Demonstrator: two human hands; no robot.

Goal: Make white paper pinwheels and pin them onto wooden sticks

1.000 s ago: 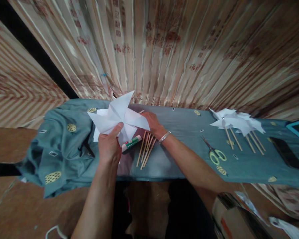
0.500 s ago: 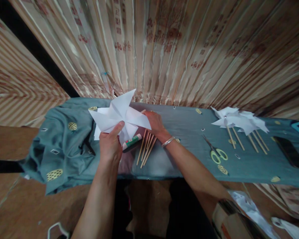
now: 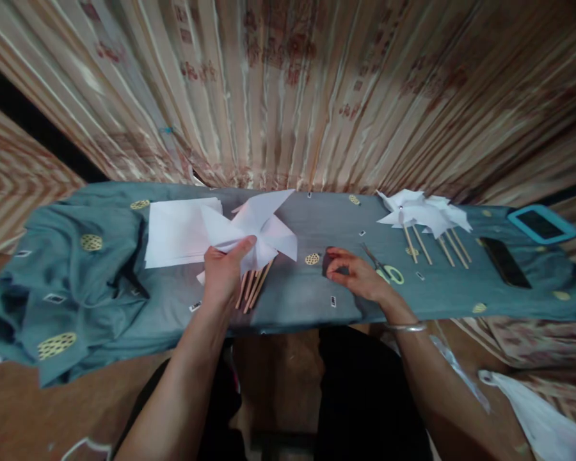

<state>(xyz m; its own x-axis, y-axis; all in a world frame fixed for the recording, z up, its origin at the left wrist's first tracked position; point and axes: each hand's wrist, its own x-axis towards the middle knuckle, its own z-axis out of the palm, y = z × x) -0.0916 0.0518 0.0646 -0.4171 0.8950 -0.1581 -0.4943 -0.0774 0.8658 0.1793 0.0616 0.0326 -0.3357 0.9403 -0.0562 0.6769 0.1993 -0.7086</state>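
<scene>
A white paper pinwheel (image 3: 276, 238) with folded blades is gripped in my left hand (image 3: 223, 272), the thumb pressing on its centre. Below it, several wooden sticks (image 3: 256, 285) lie on the cloth, their upper ends hidden by the paper. Just left of the pinwheel is a stack of white paper (image 3: 175, 234). My right hand (image 3: 355, 275) hovers over the cloth, fingers curled and thumb and fingertips close together in a pinch. Whatever it holds, if anything, is too small to make out. Green-handled scissors (image 3: 390, 274) lie right beside this hand, partly behind it.
Several finished pinwheels on sticks (image 3: 427, 214) lie at the right. Beyond them are a dark phone (image 3: 505, 261) and a blue-framed tablet (image 3: 541, 224). The patterned grey-green cloth (image 3: 292, 301) bunches up at the left. A striped curtain (image 3: 278, 96) hangs behind.
My right hand has left the pinwheel's side and moved right, towards the scissors. The left hand still grips the pinwheel, now shifted right off the paper stack. The view has turned rightward.
</scene>
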